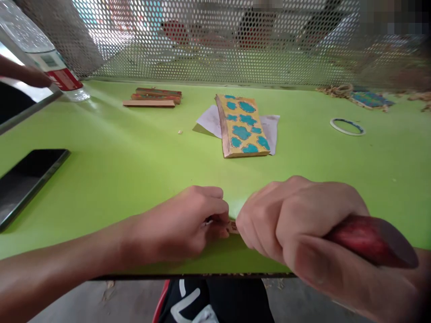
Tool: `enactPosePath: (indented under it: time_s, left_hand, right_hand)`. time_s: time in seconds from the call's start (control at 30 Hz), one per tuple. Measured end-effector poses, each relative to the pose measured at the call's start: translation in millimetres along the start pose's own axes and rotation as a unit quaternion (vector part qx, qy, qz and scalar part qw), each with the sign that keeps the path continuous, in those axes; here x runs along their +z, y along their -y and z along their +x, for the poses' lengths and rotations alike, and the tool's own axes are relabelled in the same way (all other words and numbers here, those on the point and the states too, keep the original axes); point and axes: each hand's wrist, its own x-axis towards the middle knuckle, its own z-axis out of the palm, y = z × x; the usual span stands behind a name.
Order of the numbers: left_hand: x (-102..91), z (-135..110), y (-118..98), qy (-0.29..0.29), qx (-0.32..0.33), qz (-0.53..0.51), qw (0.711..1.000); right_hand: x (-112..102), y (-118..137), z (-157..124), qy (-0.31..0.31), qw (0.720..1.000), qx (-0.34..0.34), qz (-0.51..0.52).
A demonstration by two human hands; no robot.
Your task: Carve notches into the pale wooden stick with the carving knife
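Along the near edge of the green table [101, 134], I have both hands working close together, with open room ahead of them. My left hand [175, 224] has its fingers [215, 202] curled narrow, pinching a small wood piece [232, 226] just past the table edge's inner side, though the grip is partly hidden. My right hand [296, 220] sits just beside it, closed in a fist around a red-handled tool [367, 237] whose working end I can't see. Farther up the table lies a painted block [242, 125], yellow with teal blotches, on white paper [210, 121]. Wood strips [151, 96] lie to its left and a tape ring [346, 127] to its right. A dark tablet [27, 184] lies along the left side, well apart from my left arm. At the far left corner, a co-worker's hand [30, 74] is just beside a clear plastic bottle [57, 67] with a red label; I can't tell what's in the bottle. A perforated metal screen [215, 40] closes off the far edge.
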Motion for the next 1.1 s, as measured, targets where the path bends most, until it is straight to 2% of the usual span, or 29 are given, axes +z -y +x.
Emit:
enactPosePath:
  time_s: [0.07, 0.33, 0.47, 0.53, 0.73, 0.83, 0.87, 0.9, 1.03, 1.1]
  left_hand:
    - [-0.9, 0, -2, -0.001, -0.001, 0.011, 1.0]
    - [-2.8, -3, 0, -0.005, 0.04, 0.042, 0.998]
    - [-2.7, -3, 2, -0.012, 0.061, 0.032, 0.998]
    - [-3.0, -3, 2, -0.008, 0.06, 0.027, 0.998]
    - [-4.1, -3, 2, 0.004, 0.052, 0.022, 0.998]
    - [-4.3, -3, 2, -0.002, 0.053, 0.025, 0.998]
    - [-4.4, -3, 1, -0.004, 0.051, 0.029, 0.998]
    - [-4.7, -3, 0, -0.004, 0.051, 0.03, 0.998]
    - [-4.9, -1, -4, 0.008, 0.041, 0.032, 0.999]
    - [-4.0, 0, -4, 0.004, 0.047, 0.032, 0.998]
  right_hand:
    - [0, -2, -4, 0.003, 1.0, -0.001, -0.008]
    - [12, -3, -14, -0.131, 0.99, 0.039, 0.026]
    - [22, -5, -21, -0.222, 0.975, 0.004, 0.024]
    - [26, -6, -24, -0.247, 0.969, -0.011, -0.005]
    - [33, -7, -19, -0.248, 0.967, -0.023, -0.047]
    - [37, -5, -11, -0.337, 0.936, -0.071, -0.071]
    - [37, -4, -9, -0.284, 0.955, -0.023, -0.083]
    - [38, -3, -8, -0.249, 0.965, -0.005, -0.088]
    - [36, 0, -15, -0.249, 0.964, 0.013, -0.092]
    - [33, -1, -21, -0.238, 0.968, -0.004, -0.076]
